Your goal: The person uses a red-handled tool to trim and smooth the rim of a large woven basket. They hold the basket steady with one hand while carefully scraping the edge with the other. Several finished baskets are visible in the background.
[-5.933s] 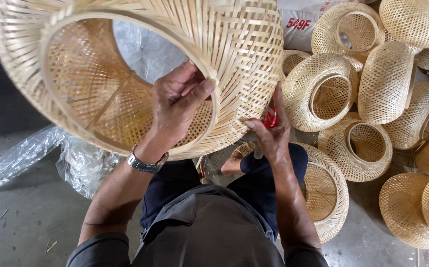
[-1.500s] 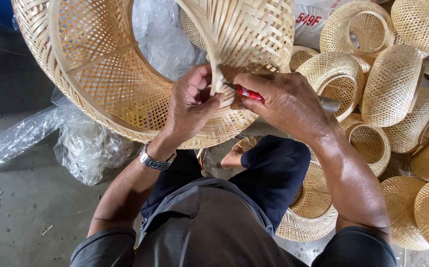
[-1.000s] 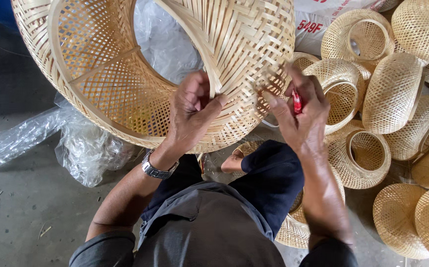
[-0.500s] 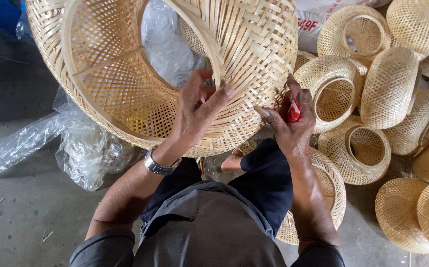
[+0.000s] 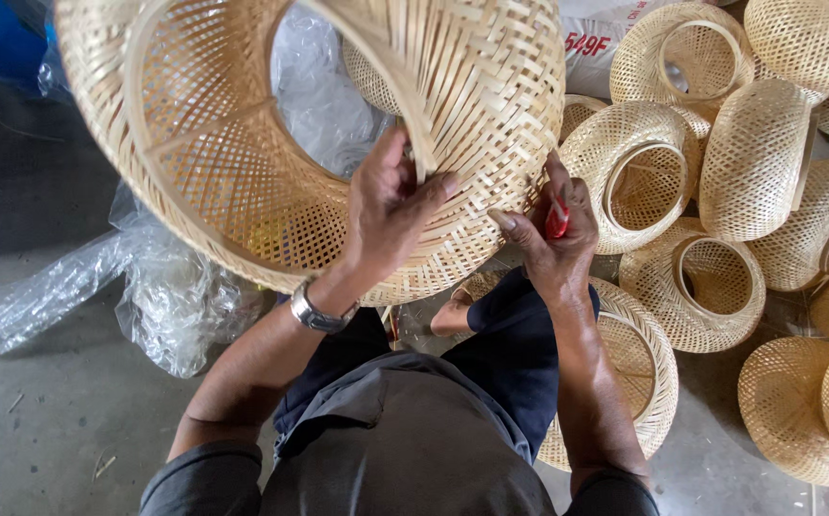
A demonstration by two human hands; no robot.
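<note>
Hands working the lower rim of a large woven bamboo shade held over the lap.

Left hand is gripping the shade's rim from inside, thumb pressing the weave; right hand, just beside it, is clenching a small red-handled tool against the outer edge. Weave looks complete, so I judge only edge finishing is remaining. Right of the shade, finished shades are crowding close; left of it, clear plastic sheeting is leaving more room on the concrete floor.

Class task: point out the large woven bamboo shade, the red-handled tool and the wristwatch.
large woven bamboo shade [image 5: 491,86], head view, on its outer weave.
red-handled tool [image 5: 557,220], head view, on the red handle in the right hand.
wristwatch [image 5: 314,315], head view, on its metal band.
</note>
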